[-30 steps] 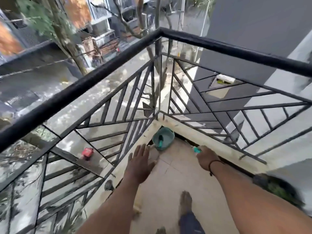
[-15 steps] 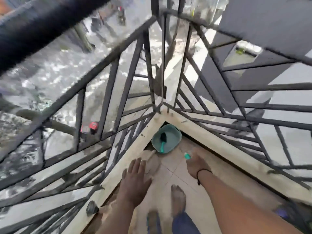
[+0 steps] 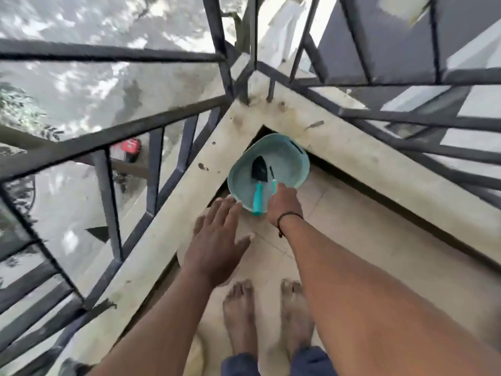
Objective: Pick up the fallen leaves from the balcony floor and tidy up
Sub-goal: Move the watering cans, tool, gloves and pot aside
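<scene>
Teal plastic basin (image 3: 287,153) sits in the balcony corner, tucked against the concrete ledge (image 3: 173,213) where the two runs of black railing (image 3: 151,126) meet. Inside it lies a trowel (image 3: 259,183) with a black blade and teal handle. My right hand (image 3: 283,203) is over the basin's near rim, fingers curled round a second thin teal-handled tool (image 3: 273,180) whose end dips into the basin. My left hand (image 3: 217,245) hovers flat just beside the basin, fingers spread, holding nothing. My bare feet (image 3: 267,313) stand on the beige floor tiles (image 3: 366,221).
</scene>
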